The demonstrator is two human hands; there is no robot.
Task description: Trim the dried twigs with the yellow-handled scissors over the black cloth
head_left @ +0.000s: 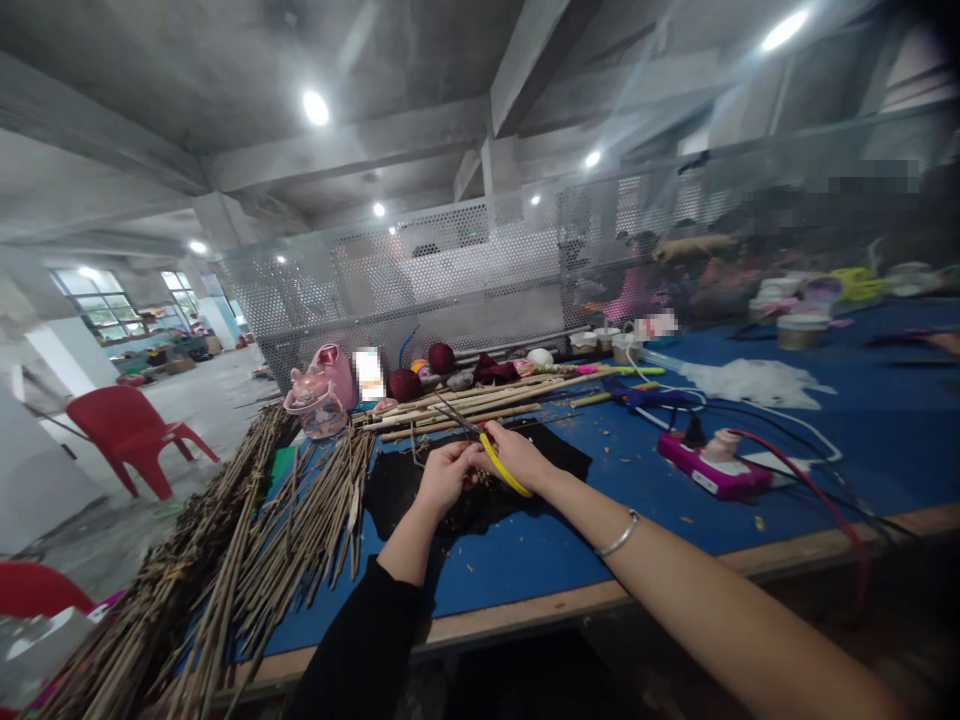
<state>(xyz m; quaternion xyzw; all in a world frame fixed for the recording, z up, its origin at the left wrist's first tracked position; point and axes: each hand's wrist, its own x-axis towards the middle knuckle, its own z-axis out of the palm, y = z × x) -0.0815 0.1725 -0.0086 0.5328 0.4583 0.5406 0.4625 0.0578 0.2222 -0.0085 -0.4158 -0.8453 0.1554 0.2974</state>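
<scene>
My right hand (517, 458) is closed around a pair of scissors with yellow handles (504, 468); their dark blades point up and to the left. Close against it, my left hand (444, 478) has its fingers pinched together, and what lies in them is too small or hidden to name. Both hands are over a black cloth (397, 492) spread on the blue tabletop (517, 560). Left of the cloth lies a fan of thin dry sticks (315, 520). Longer peeled sticks (465, 408) lie behind the hands.
A purple power strip (712, 468) with cords lies to the right, near a blue glue gun (652, 396). White plastic (757, 383) lies beyond it. Yarn balls (442, 358) and a pink jar (316, 408) line the back, before a perforated metal screen (450, 260). A red chair (139, 435) stands left.
</scene>
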